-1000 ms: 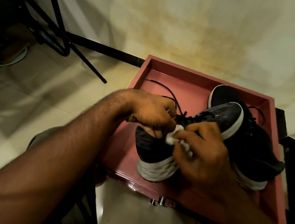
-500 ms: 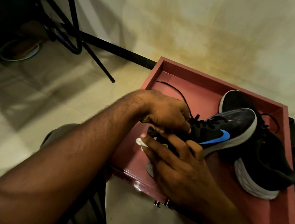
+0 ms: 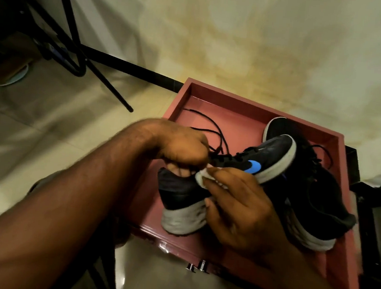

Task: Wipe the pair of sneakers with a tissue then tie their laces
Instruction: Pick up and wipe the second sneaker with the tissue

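A black sneaker with a blue logo and a pale sole [image 3: 250, 163] is held tilted above a pink tray [image 3: 234, 106], heel toward me. My left hand [image 3: 182, 146] grips it at the collar, fingers curled inside the opening. My right hand [image 3: 237, 206] presses a small white tissue [image 3: 201, 177] against the sneaker's side near the collar, fingers curled round the tissue. Its loose black laces [image 3: 209, 127] trail onto the tray floor. The second black sneaker [image 3: 318, 201] lies in the tray at the right, partly behind the first.
The tray stands against a stained pale wall [image 3: 240, 33]. Black metal legs [image 3: 82, 49] of a frame cross the tiled floor at upper left. Two small metal knobs [image 3: 197, 266] stick out at the tray's near edge. A dark stand [image 3: 380, 230] flanks the tray on the right.
My right hand with the tissue has moved from the heel up to the sneaker's side by the collar. The sneaker has tilted, showing its heel again. My view has shifted slightly.
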Available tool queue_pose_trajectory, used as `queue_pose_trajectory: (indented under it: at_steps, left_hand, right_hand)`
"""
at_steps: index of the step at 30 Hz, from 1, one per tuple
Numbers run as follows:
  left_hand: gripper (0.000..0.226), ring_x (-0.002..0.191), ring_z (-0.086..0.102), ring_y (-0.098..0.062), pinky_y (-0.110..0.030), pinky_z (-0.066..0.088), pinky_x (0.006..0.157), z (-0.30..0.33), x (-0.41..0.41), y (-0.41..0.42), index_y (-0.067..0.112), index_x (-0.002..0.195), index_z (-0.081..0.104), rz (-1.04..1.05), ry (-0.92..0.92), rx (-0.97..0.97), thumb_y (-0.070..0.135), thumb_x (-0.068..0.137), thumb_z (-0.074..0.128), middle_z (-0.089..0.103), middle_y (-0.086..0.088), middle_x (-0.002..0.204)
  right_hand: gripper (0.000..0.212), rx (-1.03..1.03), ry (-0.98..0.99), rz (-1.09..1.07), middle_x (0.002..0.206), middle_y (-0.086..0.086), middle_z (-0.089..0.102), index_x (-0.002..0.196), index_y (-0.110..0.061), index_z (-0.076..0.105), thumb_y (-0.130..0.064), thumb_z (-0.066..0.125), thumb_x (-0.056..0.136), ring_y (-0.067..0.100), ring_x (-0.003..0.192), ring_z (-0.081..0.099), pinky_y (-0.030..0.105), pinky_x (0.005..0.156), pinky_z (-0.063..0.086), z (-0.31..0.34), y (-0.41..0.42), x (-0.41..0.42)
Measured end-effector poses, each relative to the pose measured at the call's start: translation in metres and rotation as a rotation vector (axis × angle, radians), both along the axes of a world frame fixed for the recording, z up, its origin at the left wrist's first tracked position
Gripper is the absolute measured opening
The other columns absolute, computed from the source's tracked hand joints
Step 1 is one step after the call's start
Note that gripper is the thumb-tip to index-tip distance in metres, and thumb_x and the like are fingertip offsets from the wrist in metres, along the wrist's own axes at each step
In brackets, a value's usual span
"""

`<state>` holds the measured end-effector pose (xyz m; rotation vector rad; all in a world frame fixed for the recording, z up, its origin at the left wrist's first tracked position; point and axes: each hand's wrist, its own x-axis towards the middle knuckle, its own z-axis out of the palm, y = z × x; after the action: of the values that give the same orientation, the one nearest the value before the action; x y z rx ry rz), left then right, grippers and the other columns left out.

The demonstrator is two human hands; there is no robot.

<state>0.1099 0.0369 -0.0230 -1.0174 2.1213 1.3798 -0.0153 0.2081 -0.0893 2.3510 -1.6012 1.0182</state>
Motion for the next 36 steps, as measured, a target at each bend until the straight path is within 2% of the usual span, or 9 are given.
queue_pose_trajectory:
  at_steps: [5,10,13,17,23,26,30,34,36]
  left_hand:
    - [0.037,0.059,0.059,-0.013,-0.028,0.05,0.06,0.007,0.008,-0.005,0.012,0.088,0.074,0.001,0.001,-0.122,0.044,0.1,0.061,0.065,0.001,0.066]
    - [0.059,0.065,0.067,-0.016,-0.033,0.055,0.066,0.007,0.006,-0.005,0.013,0.083,0.073,-0.103,-0.017,-0.383,0.071,0.088,0.062,0.075,-0.008,0.08]
    - [0.046,0.071,0.068,-0.017,-0.031,0.053,0.064,0.004,0.002,-0.005,0.017,0.083,0.069,-0.129,0.072,-0.526,0.063,0.089,0.067,0.073,-0.006,0.08]
    - [0.037,0.057,0.053,-0.005,-0.018,0.041,0.053,0.004,0.004,-0.009,0.021,0.073,0.056,-0.167,0.252,-0.614,0.05,0.089,0.074,0.056,0.006,0.062]
    - [0.032,0.061,0.051,-0.016,-0.03,0.041,0.055,0.003,0.008,-0.016,0.021,0.076,0.055,-0.317,0.488,-0.788,0.039,0.087,0.078,0.053,0.005,0.065]
    - [0.029,0.068,0.044,-0.009,-0.021,0.034,0.072,-0.001,0.004,-0.022,0.028,0.081,0.055,-0.453,0.552,-0.989,0.051,0.089,0.071,0.051,0.014,0.069]
    - [0.027,0.087,0.054,-0.009,-0.05,0.036,0.111,0.002,0.008,-0.022,0.036,0.096,0.063,-0.464,0.534,-1.057,0.061,0.091,0.053,0.062,0.018,0.084]
    - [0.024,0.106,0.058,-0.02,-0.058,0.022,0.118,0.017,0.014,-0.022,0.026,0.101,0.071,-0.315,0.68,-1.226,0.035,0.091,0.051,0.07,0.011,0.096]
    - [0.019,0.113,0.059,-0.022,-0.059,0.03,0.118,0.015,0.017,-0.03,0.019,0.099,0.074,-0.236,0.745,-1.152,0.022,0.095,0.056,0.072,0.006,0.1]
  right_hand:
    - [0.02,0.036,0.003,-0.147,0.114,0.009,0.075,0.108,-0.002,0.08,-0.008,0.068,0.092,0.031,0.101,0.067,0.039,0.095,0.053,0.016,-0.006,-0.044]
    - [0.023,0.095,-0.088,-0.49,0.111,0.002,0.075,0.107,-0.009,0.081,-0.012,0.065,0.091,0.023,0.105,0.063,0.028,0.097,0.05,0.024,0.005,-0.074]
    - [0.024,0.14,-0.169,-0.385,0.116,0.001,0.074,0.111,-0.009,0.079,-0.008,0.068,0.089,0.022,0.107,0.064,0.033,0.097,0.052,0.02,0.008,-0.049]
    - [0.028,0.201,-0.102,-0.115,0.122,0.007,0.072,0.116,-0.004,0.077,-0.008,0.07,0.089,0.026,0.106,0.066,0.035,0.097,0.052,0.017,0.01,-0.024]
    - [0.019,0.244,-0.202,-0.541,0.092,-0.003,0.075,0.083,-0.01,0.079,-0.023,0.066,0.089,0.015,0.088,0.065,0.032,0.073,0.057,0.031,0.015,-0.087]
    - [0.013,0.305,-0.289,-0.55,0.09,-0.005,0.075,0.09,-0.013,0.08,-0.019,0.069,0.094,0.008,0.083,0.068,0.024,0.072,0.057,0.03,0.017,-0.089]
    - [0.014,0.209,-0.41,-0.624,0.089,-0.01,0.076,0.086,-0.018,0.082,-0.016,0.07,0.092,0.001,0.084,0.071,0.015,0.072,0.055,0.038,0.013,-0.095]
    - [0.017,0.138,-0.512,-0.692,0.084,-0.024,0.069,0.086,-0.014,0.083,-0.014,0.068,0.094,-0.017,0.085,0.066,-0.001,0.073,0.046,0.043,0.013,-0.096]
    - [0.016,0.137,-0.524,-0.692,0.083,-0.026,0.067,0.087,-0.014,0.082,-0.014,0.068,0.094,-0.019,0.084,0.065,-0.002,0.072,0.045,0.043,0.013,-0.095]
